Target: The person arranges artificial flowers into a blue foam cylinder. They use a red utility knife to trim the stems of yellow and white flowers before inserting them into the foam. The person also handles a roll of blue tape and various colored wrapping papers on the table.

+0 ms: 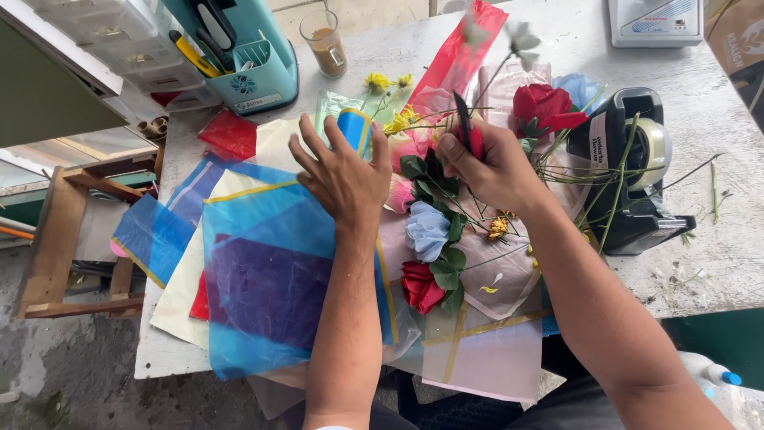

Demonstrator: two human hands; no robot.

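left hand (pixel 344 179): fingers spread wide, palm down, pressing flat on the blue wrapping sheets (pixel 267 279); it grips nothing.
right hand (pixel 489 167): closed around red-handled scissors (pixel 465 123), blade pointing toward 12 o'clock, just beside the flower stems.
flowers (pixel 430 239): a loose bunch at the centre of the table, lying on pale pink paper (pixel 485 350); a red rose and a light blue one toward 6 o'clock, another red rose toward 1 o'clock, small yellow blooms toward 12.
step in hand: it looks like trimming or arranging stems while the wrapping is held down.
next move: by my judgement it calls for a steady hold on the sheets and a careful cut close to the crowded stems.
tape dispenser (pixel 637 171): black, at 3 o'clock of the flowers, thin green stems lying across it.
glass (pixel 324 41): brownish drink, at 11 o'clock.
organiser (pixel 247 56): teal, holding tools, at 10 o'clock.
surface: worn white table (pixel 716 263), scattered with stem clippings.
room: rough concrete floor (pixel 64 366) at 8 o'clock, wooden frame (pixel 64 231) at 9 o'clock.
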